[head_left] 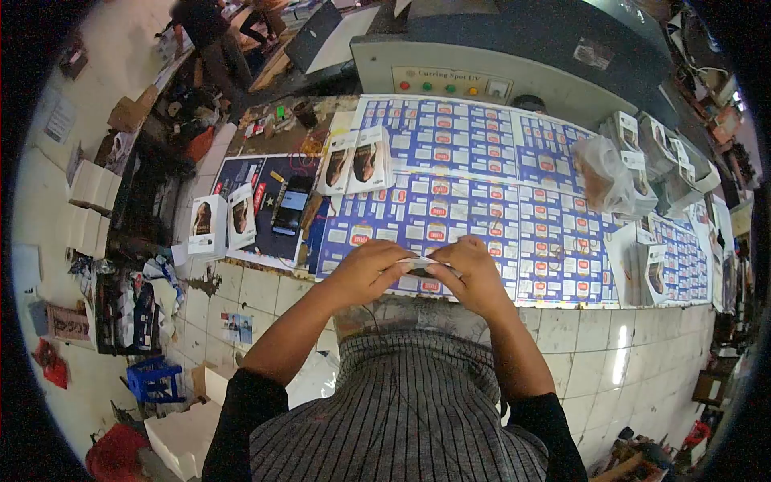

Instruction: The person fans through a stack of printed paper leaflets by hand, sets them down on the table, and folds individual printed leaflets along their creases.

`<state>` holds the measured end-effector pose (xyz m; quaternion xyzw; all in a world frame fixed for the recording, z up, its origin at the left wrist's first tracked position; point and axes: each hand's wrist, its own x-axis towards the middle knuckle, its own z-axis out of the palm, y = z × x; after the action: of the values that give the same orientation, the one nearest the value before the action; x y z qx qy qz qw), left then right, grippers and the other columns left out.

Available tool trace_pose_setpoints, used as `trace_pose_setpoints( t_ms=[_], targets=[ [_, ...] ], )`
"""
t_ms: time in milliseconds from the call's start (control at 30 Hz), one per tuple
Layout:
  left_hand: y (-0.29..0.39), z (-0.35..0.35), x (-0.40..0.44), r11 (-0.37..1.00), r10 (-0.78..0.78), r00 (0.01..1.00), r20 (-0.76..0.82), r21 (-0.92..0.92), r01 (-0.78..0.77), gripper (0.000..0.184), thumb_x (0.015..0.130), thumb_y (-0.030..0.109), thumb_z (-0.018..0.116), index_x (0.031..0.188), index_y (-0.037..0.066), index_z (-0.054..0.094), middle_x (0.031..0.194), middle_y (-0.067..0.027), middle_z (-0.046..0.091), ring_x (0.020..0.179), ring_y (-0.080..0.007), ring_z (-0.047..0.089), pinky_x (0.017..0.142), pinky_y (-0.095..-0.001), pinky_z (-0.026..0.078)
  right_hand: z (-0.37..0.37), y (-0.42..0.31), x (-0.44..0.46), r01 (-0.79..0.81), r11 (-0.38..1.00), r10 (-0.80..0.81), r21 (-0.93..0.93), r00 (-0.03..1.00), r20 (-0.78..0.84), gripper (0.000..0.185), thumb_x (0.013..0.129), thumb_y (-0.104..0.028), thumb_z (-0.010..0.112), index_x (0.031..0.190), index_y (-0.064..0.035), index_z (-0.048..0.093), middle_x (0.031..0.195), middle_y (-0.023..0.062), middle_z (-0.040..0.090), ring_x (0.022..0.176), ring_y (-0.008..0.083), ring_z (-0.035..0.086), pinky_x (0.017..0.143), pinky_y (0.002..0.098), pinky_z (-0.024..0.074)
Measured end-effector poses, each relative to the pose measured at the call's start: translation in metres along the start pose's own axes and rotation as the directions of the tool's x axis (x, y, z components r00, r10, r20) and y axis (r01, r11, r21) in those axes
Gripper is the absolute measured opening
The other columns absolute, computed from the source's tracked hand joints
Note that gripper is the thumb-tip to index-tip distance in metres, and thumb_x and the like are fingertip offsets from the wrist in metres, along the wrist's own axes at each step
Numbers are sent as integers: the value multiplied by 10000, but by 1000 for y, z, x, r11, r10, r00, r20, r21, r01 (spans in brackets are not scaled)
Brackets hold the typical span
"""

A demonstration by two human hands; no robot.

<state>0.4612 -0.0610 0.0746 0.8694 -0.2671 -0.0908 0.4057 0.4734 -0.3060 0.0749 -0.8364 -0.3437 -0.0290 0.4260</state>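
Close in front of my body, at the table's near edge, both hands hold a small white printed paper piece (418, 263) with a dark patch. My left hand (365, 271) pinches its left end, and my right hand (474, 275) pinches the right end. The fingers hide much of it, so I cannot tell whether it is flat or folded. Beneath and beyond the hands, blue printed sheets (474, 209) cover the table. A stack of white cards with a dark picture (369, 165) lies beyond my left hand.
Left are smaller card stacks (207, 223) and a phone (291, 207). A clear plastic bag (604, 177) and a card stack (654, 273) sit right. A machine with buttons (438, 79) stands behind the table. A blue stool (152, 379) and another person (207, 36) are at left.
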Motion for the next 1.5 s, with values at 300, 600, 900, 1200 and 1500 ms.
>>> trace_pose_setpoints(
  t_ms=[300,600,900,1200,1500],
  targets=[
    [33,-13,-11,969,-77,976,-203,-246,25,181,915,138,634,1034,10,680,870,-120,680,843,-265,660,753,-362,499,-19,-52,5,-10,999,21,48,972,-236,161,862,-238,694,877,-78,707,752,87,677,649,282,635,611,392,466],
    [35,-10,-10,956,129,965,-229,-231,-183,143,900,104,645,1010,26,690,906,-110,694,859,-259,657,767,-360,492,-28,-83,5,56,988,-90,-142,965,-247,123,810,-185,731,891,-98,701,739,36,658,627,222,623,591,363,441],
    [46,-18,-8,958,224,943,-247,-121,-260,116,863,94,673,961,35,693,853,-102,665,792,-268,624,737,-370,470,-30,-89,4,178,946,-254,-272,927,-276,130,779,-155,742,889,-104,694,745,-15,650,648,154,601,592,325,393],
    [62,-6,-14,876,-104,897,-429,-467,-122,160,859,88,704,998,8,700,913,-101,705,909,-172,651,835,-341,487,-12,-62,-9,9,990,69,143,841,-536,93,861,-136,708,859,-53,666,777,57,665,663,173,608,648,312,451],
    [81,3,-7,916,-126,857,-499,-390,-92,177,897,88,678,1016,-43,683,886,-123,725,773,-112,666,687,-269,520,-10,-46,-8,-67,732,547,678,652,-526,196,965,-164,603,906,18,645,844,22,645,794,84,550,748,244,442]
  ],
)
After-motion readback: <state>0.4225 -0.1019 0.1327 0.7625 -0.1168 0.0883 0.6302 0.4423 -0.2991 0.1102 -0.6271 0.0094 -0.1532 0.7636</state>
